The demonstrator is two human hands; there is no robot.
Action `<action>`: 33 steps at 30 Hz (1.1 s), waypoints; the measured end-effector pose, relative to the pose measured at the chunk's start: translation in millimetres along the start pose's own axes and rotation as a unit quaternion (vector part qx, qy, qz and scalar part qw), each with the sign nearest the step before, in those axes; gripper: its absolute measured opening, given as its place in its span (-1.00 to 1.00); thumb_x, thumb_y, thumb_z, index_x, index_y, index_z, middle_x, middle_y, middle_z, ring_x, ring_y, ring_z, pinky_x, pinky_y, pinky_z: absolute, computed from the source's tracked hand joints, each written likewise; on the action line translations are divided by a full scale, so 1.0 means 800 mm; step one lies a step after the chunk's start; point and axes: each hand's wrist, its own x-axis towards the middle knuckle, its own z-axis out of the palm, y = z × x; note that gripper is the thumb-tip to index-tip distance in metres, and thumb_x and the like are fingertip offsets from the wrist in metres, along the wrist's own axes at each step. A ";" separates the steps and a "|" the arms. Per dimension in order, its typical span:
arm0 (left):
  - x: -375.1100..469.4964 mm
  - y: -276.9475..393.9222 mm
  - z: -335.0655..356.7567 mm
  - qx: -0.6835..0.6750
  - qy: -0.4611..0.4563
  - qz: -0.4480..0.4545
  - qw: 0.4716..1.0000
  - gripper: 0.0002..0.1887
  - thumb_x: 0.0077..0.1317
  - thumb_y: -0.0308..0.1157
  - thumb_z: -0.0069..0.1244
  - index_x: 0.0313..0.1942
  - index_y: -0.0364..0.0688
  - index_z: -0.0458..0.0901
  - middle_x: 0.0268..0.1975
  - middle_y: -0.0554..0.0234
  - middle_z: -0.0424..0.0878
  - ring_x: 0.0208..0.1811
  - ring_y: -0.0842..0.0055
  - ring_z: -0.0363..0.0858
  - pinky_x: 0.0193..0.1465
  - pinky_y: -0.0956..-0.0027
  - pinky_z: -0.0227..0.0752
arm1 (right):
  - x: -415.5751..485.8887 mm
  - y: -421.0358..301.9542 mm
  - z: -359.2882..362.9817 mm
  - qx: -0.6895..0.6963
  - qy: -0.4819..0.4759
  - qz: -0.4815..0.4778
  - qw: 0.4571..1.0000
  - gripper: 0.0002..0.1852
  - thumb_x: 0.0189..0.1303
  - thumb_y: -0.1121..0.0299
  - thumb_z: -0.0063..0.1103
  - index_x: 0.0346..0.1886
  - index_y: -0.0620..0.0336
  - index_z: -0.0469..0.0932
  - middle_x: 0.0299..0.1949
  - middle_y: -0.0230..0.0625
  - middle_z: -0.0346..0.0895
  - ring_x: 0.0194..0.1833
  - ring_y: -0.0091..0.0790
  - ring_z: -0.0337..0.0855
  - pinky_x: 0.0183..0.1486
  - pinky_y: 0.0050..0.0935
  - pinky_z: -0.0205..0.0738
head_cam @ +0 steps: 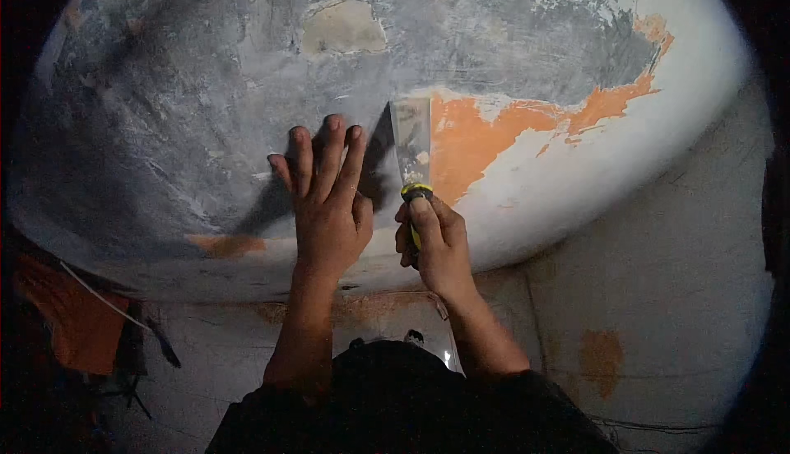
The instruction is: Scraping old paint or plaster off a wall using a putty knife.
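Note:
In my right hand (441, 244) is a putty knife (412, 139) with a black and yellow handle. Its broad metal blade lies against the wall surface (234, 71) before me, pointing upward in the view. Dabs of pale material cling to the blade. Directly right of it is an orange patch (469, 139), bordered by white coating (555, 182). My left hand (330, 207) rests on the grey part of the surface, left of the blade, with its fingers spread and nothing held. The thumb is partly tucked beside the palm.
A beige patch (345, 27) interrupts the grey area higher up. Below at left hangs an orange-brown object (86, 324), with a pale cord (105, 300) running past it. The grey floor (666, 306) has a brown stain (602, 361) at right. Dark cables (660, 426) lie lower right.

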 end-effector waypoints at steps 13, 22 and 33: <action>0.001 0.004 -0.004 0.015 0.000 -0.003 1.000 -0.22 0.13 -0.51 -0.09 0.45 -0.05 0.18 0.55 0.22 -0.03 0.58 0.05 -0.35 0.47 -0.31 -0.63 | 0.003 -0.007 -0.001 0.005 0.002 -0.009 1.000 -0.61 0.48 0.09 -0.13 -0.30 0.25 0.47 -0.64 -0.41 0.40 -0.64 -0.61 0.37 -0.60 -0.57 0.26; 0.003 0.006 -0.006 0.019 -0.008 -0.008 1.000 -0.26 0.17 -0.50 -0.15 0.44 -0.05 0.20 0.55 0.24 -0.04 0.59 0.06 -0.35 0.47 -0.30 -0.64 | -0.025 0.091 -0.005 -0.024 0.006 0.009 1.000 -0.57 0.49 0.04 -0.19 -0.31 0.22 0.44 -0.64 -0.37 0.40 -0.65 -0.56 0.38 -0.60 -0.52 0.31; 0.000 0.004 -0.009 0.033 -0.016 -0.008 0.999 -0.19 0.12 -0.56 -0.11 0.45 -0.03 0.16 0.55 0.17 -0.05 0.57 -0.02 -0.33 0.49 -0.29 -0.59 | 0.002 -0.017 0.012 0.034 -0.045 -0.022 0.998 -0.58 0.50 0.05 -0.22 -0.31 0.21 0.44 -0.64 -0.34 0.44 -0.68 -0.54 0.39 -0.62 -0.53 0.29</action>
